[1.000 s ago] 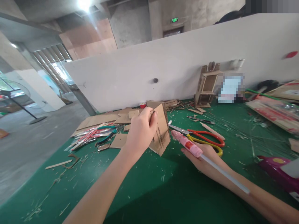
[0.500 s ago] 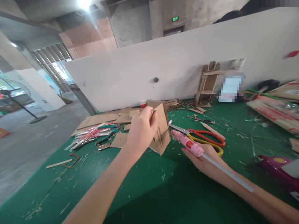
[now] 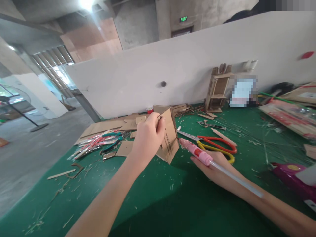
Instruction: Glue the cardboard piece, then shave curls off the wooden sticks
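Note:
My left hand (image 3: 149, 133) is closed on the top of a piece of cardboard (image 3: 170, 140) with printed lettering, held tilted above the green table. In my right hand (image 3: 214, 168) is a pink hot glue gun (image 3: 196, 151), with a long clear glue stick (image 3: 237, 177) poking out of its back end. The gun's tip meets the right edge of the cardboard, or sits very near it. Just beyond the gun lie scissors (image 3: 217, 144) with one orange and one yellow handle. My fingers hide the gun's grip and part of the cardboard.
Teal-handled pliers (image 3: 112, 144), wrapped sticks (image 3: 91, 143) and flat cardboard pieces (image 3: 125, 148) lie on the left. A small cardboard shelf (image 3: 217, 89) stands against the white partition (image 3: 138, 75). A purple tape dispenser-like object (image 3: 291, 174) is at the right. Scraps litter the green table (image 3: 153, 204).
The whole view has shifted very slightly. Both hands keep their holds, and the glue gun stays at the cardboard's right edge.

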The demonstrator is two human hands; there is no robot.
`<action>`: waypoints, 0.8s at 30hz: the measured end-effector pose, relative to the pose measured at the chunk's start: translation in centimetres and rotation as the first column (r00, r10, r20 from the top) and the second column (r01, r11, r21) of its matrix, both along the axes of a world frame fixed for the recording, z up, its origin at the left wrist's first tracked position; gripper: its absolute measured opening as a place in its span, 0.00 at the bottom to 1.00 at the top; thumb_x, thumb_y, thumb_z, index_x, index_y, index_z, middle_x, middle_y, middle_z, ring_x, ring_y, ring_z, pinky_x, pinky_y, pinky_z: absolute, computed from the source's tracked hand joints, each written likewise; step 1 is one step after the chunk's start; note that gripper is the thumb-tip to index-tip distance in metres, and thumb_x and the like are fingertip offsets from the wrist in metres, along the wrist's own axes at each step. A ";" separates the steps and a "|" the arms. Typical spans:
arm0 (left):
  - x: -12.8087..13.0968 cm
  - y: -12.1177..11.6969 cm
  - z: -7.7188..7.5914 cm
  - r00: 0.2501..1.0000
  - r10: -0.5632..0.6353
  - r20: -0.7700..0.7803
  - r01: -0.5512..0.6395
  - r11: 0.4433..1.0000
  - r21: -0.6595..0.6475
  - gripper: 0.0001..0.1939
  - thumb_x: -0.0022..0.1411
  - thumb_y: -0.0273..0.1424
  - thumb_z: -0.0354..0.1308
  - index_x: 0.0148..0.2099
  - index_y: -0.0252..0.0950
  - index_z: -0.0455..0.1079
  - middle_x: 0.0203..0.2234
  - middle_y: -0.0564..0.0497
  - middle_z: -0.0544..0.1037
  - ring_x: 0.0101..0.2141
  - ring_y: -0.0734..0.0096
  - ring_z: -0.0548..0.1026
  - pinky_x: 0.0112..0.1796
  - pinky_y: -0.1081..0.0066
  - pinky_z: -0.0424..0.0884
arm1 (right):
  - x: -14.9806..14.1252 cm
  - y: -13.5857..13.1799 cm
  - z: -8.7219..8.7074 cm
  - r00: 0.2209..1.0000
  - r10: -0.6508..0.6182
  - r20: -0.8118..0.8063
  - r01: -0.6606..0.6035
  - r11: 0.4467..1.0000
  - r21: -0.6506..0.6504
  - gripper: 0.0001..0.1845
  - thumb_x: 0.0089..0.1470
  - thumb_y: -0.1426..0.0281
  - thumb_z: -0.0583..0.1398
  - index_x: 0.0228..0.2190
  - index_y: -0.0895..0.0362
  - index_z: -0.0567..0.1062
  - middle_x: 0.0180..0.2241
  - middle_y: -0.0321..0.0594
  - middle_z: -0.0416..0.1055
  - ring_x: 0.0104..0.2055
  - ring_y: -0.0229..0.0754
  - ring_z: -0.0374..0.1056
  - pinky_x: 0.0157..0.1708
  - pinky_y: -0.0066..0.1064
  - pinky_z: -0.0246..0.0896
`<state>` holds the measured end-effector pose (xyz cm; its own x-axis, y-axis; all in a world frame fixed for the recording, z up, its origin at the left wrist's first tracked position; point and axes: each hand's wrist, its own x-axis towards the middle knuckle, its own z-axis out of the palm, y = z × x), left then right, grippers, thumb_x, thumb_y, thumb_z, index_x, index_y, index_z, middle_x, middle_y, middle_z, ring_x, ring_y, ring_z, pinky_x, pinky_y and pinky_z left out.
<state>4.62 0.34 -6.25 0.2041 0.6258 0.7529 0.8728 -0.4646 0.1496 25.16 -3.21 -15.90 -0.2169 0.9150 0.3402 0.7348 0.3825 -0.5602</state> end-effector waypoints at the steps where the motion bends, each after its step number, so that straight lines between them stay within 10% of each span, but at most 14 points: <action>1: 0.0 0.0 0.0 1.000 0.002 0.002 -0.002 1.000 -0.001 0.08 0.63 0.32 0.48 0.35 0.37 0.66 0.22 0.51 0.72 0.22 0.72 0.68 0.23 0.71 0.56 | 0.1 -0.1 0.1 1.000 0.007 0.008 -0.007 1.000 -0.015 0.15 0.53 0.60 0.51 0.21 0.54 0.66 0.19 0.35 0.65 0.21 0.37 0.62 0.20 0.27 0.54; 24: 0.1 0.1 0.0 1.000 0.003 -0.006 -0.003 1.000 0.002 0.08 0.63 0.31 0.47 0.35 0.36 0.66 0.21 0.52 0.71 0.21 0.73 0.66 0.23 0.72 0.57 | 0.6 0.4 0.1 1.000 0.024 0.018 -0.024 1.000 0.000 0.14 0.54 0.59 0.51 0.25 0.53 0.70 0.21 0.34 0.68 0.21 0.36 0.64 0.21 0.28 0.56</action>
